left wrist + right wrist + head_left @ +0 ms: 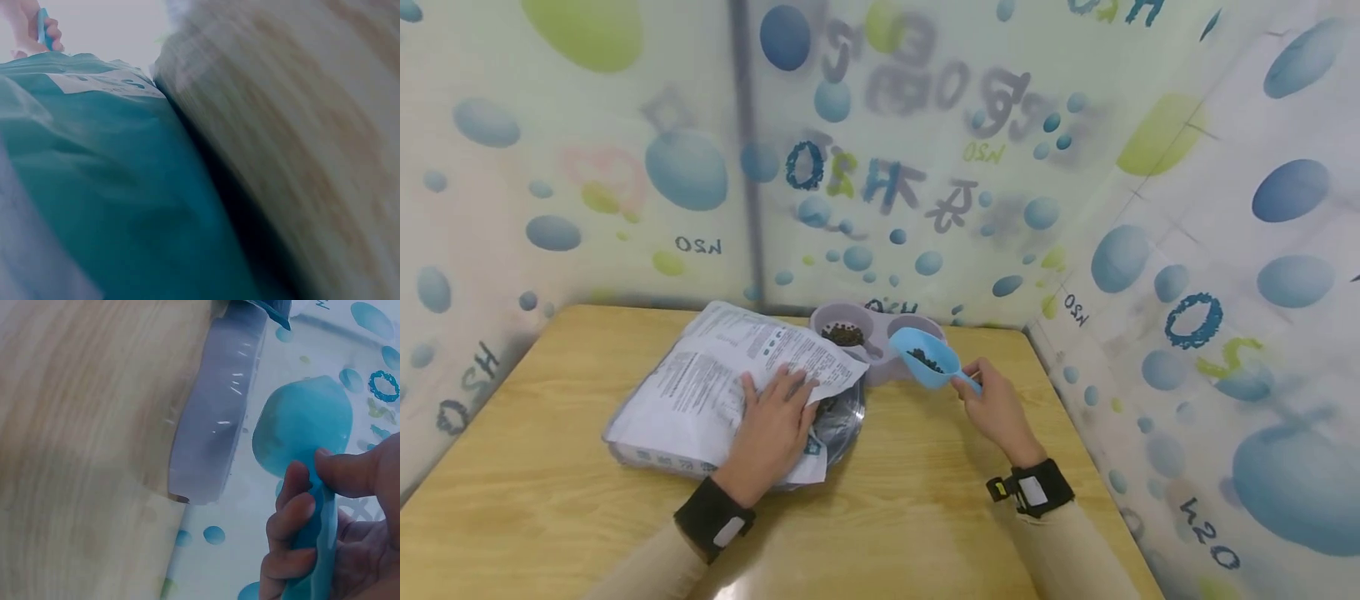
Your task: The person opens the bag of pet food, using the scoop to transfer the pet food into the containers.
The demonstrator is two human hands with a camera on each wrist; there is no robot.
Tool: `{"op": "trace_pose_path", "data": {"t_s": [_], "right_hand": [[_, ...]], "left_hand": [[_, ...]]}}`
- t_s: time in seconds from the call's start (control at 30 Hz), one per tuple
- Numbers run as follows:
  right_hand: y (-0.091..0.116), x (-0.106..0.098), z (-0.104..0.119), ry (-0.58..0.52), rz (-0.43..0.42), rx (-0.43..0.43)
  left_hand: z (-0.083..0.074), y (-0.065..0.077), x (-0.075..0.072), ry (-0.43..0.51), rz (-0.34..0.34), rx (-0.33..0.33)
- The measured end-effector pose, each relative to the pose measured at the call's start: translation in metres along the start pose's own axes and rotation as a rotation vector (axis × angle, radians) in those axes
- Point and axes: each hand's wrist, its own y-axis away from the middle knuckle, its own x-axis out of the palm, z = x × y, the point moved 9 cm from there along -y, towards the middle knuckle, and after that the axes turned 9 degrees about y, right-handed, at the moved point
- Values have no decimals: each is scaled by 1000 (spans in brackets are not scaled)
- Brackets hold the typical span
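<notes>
My right hand (996, 408) grips the handle of a light-blue scoop (934, 379) that carries dark pellets. The scoop is held over the right side of a grey double pet bowl (887, 371). Brown pellets (842, 334) lie in the bowl's left compartment; the scoop partly hides the right one. In the right wrist view, fingers and thumb wrap the handle, and the scoop's underside shows. My left hand (771, 433) rests with spread fingers on a large printed bag (700, 383) lying on its side. Its silvery mouth faces right. The left wrist view shows the bag's teal side (125, 175).
The wooden table (910, 517) carries the bag and bowl. Behind it and on the right stand walls covered with a bubble-patterned sheet (865, 208). The bowl stands near the table's back edge, close to that sheet.
</notes>
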Motion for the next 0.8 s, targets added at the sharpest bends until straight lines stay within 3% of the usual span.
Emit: {"op": "trace_pose_path", "data": {"t_s": [0.13,0.27,0.3,0.53,0.8], "right_hand": [[-12,1,-14,-47,-35,-53],[-17,-4,-9,-25,-57,-35],[-13,-9,-1,4,-44,6],[-14,-22,-1,182,-67,75],[-26,-34,8,318,-114,25]], "left_hand": [[-1,1,0,6,-12,5],[-3,2,0,11,-22,8],[-3,3,0,10,-21,8],[-4,4,6,-5,-4,-2],[-5,5,-2,1,-13,12]]}}
